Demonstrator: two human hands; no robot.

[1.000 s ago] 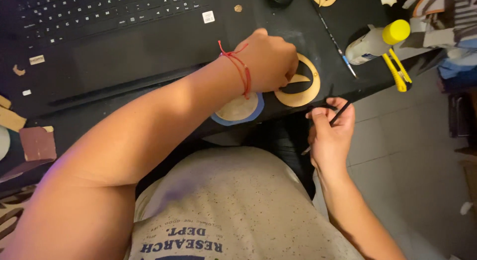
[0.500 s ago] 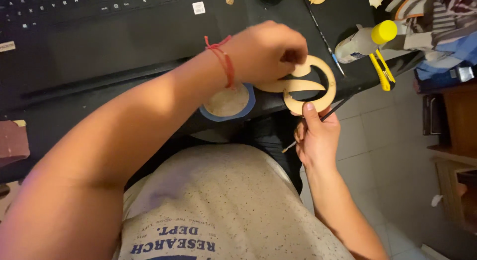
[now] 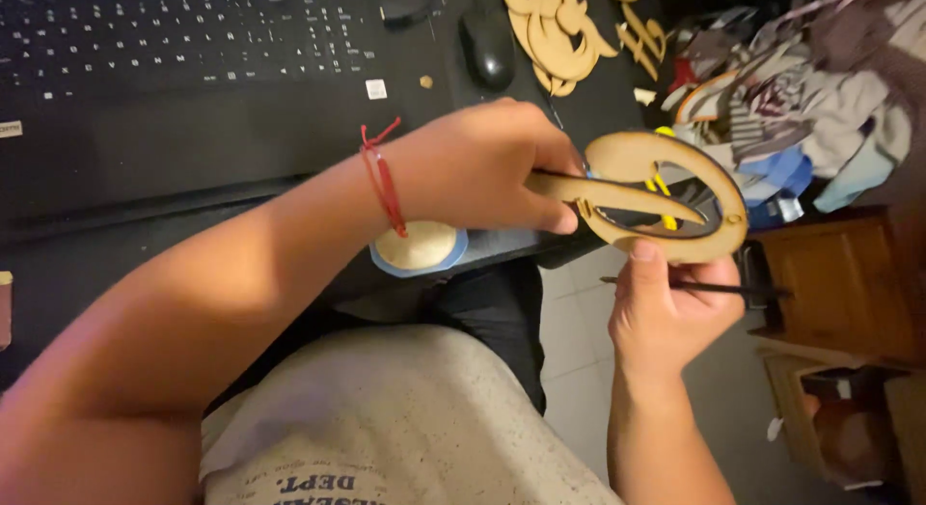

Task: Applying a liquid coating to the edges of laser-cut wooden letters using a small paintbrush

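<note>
My left hand [image 3: 482, 167], with a red string on its wrist, grips the pointed end of a flat wooden cut-out [image 3: 656, 196], an oval ring with a blade-like shape across it. The piece is held in the air past the desk's front edge. My right hand [image 3: 666, 312] is just below it, thumb pressed against the ring's lower rim, and holds a thin dark brush [image 3: 704, 288] lying across its fingers.
A black laptop [image 3: 183, 71] fills the desk's left. A blue-rimmed lid of pale paint [image 3: 420, 246] sits under my left wrist. A dark mouse [image 3: 485, 47] and more wooden cut-outs [image 3: 555, 27] lie at the back. Cloth clutter [image 3: 801, 109] and a wooden cabinet [image 3: 839, 283] stand right.
My left hand has lifted the wooden cut-out off the desk and brought it toward me to the right. My right hand has come up under it, with the brush still in it.
</note>
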